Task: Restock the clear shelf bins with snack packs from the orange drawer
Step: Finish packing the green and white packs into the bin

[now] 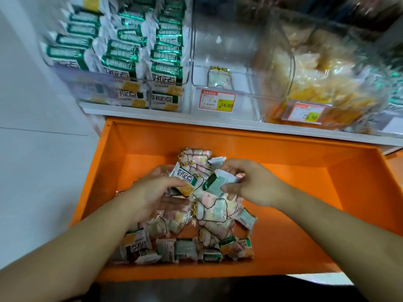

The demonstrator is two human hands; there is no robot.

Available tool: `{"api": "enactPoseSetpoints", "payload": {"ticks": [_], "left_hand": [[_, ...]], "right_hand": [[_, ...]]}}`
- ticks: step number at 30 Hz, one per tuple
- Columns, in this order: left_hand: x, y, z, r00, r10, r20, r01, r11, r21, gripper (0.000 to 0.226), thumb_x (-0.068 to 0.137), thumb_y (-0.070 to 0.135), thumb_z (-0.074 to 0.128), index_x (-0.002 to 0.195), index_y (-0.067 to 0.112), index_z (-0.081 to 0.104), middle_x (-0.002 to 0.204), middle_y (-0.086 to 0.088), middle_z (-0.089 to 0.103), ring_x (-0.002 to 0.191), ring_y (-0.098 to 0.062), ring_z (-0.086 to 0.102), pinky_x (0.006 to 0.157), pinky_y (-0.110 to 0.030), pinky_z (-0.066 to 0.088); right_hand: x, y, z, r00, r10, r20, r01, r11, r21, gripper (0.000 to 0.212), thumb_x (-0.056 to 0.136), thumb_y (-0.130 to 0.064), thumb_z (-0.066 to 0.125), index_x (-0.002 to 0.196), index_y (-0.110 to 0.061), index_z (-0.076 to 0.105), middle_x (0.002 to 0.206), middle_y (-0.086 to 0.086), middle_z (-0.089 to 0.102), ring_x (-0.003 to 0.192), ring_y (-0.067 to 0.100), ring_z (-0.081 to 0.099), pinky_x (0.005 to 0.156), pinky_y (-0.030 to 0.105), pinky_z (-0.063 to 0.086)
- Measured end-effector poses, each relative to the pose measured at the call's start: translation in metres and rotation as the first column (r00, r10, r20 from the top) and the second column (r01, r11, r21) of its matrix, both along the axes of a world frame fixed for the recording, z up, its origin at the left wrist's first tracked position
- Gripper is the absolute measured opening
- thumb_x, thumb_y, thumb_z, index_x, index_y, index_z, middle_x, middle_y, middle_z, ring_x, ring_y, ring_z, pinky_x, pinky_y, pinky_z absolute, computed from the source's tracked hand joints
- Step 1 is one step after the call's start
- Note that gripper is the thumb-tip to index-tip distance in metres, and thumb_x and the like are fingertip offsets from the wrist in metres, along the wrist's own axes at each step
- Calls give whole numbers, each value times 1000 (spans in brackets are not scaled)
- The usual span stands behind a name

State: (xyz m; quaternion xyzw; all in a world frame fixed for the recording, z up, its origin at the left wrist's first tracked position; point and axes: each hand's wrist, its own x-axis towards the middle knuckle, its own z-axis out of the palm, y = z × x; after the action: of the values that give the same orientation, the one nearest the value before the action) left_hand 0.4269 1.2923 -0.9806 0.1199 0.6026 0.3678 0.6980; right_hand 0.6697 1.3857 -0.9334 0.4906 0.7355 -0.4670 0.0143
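The orange drawer (283,162) is pulled out below the shelf and holds a heap of snack packs (192,243), green-and-white ones and clear ones with pastel sweets. Over the heap, my left hand (150,195) grips a green-and-white pack (184,178) between thumb and fingers. Close beside it, my right hand (250,184) pinches another green-and-white pack (216,182). Above, the left clear bin (72,77) is packed with green-and-white packs (165,70). The middle clear bin (246,88) holds a single pastel pack (219,78).
A third clear bin (272,51) on the right is full of yellow snack bags (316,83). Price tags (217,102) hang on the bin fronts. A white wall (32,127) stands at the left. The white shelf edge (196,119) overhangs the drawer's back.
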Motion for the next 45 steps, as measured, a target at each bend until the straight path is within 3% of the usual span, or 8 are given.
{"api": "enactPoseSetpoints", "payload": {"ticks": [7,12,15,24,30,33,38,45], "left_hand": [[15,-14,55,990,-20,138,1,990,139,67,81,1,80,141,20,56,119,-20,75,104,-50,73,103,-59,54],[28,-24,70,981,2,194,-43,977,207,40,95,-10,56,129,8,68,124,-27,71,117,-47,68,109,-56,50],[26,-26,67,956,31,292,-92,976,198,43,93,-8,57,134,3,64,131,-29,67,123,-49,64,110,-54,50],[41,-9,33,982,12,187,-40,989,146,106,71,0,92,159,12,33,129,-26,69,111,-38,74,100,-48,59],[53,4,3,992,55,118,-59,998,34,86,72,-2,87,147,11,46,108,-17,79,99,-32,78,88,-40,63],[54,8,-18,992,63,105,-60,998,-33,72,76,-3,86,134,16,47,107,-17,79,97,-33,78,88,-39,64],[60,10,-34,996,-7,91,11,999,-37,52,79,-2,84,117,22,58,86,2,81,85,-22,78,94,-37,59],[56,13,-44,999,-29,13,30,999,-12,66,74,-7,87,118,31,57,100,-5,81,95,-28,79,89,-41,63]], "right_hand": [[6,-32,71,900,-122,-417,120,992,-30,26,96,-5,73,110,-26,79,119,18,71,105,55,63,81,51,54],[1,-45,73,893,-140,-428,174,984,41,17,91,-3,80,98,-19,81,119,-10,74,103,8,73,72,26,54],[-2,-42,68,921,-151,-360,196,976,92,34,86,-5,85,107,-30,76,115,-14,76,78,8,68,70,35,57],[-8,-31,31,885,-169,-433,189,982,5,34,87,6,79,112,-16,75,113,-5,78,115,7,70,99,33,57],[55,7,-55,947,-256,195,268,963,-36,15,91,-6,76,103,-14,72,103,6,73,77,18,65,62,27,49],[85,11,-107,874,-86,478,145,986,-88,34,91,-26,82,119,-13,67,111,6,69,94,22,67,78,37,58],[96,11,-155,808,-36,588,117,988,-101,62,85,-43,85,135,-18,58,130,6,62,108,25,63,81,35,55],[55,30,-129,822,78,564,31,983,-181,15,91,-14,63,86,-2,73,84,10,74,75,24,74,63,39,61]]}}
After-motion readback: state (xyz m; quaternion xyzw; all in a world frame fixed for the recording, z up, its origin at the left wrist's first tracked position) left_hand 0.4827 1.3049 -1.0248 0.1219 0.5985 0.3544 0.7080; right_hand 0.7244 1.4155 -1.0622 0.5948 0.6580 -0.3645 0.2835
